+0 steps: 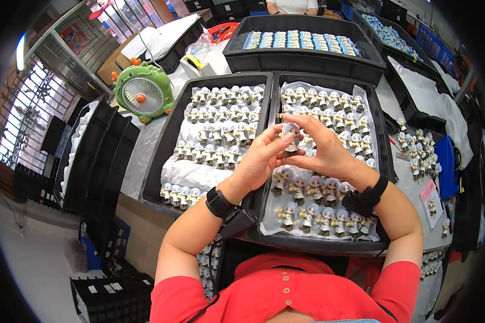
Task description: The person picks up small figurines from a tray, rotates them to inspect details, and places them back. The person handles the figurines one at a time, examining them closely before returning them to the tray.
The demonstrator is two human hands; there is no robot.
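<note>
In front of my chest, over the right tray, both hands are closed around one small figurine with pale grey hair and a white outfit. My left hand has its thumb along the figurine's side. My right hand curves round from the other side, fingers at its top and near its base. Beneath lies the black right tray, lined with white sheet and filled with rows of matching figurines. Beside it, the black left tray carries more rows, with a bare strip of liner near the front.
A green fan stands left of the trays. Behind them sits a deep black tray of blue and cream pieces. Loose figurines cluster at right, near a pink paper slip. Stacked black trays rise at left. Another person is at the back.
</note>
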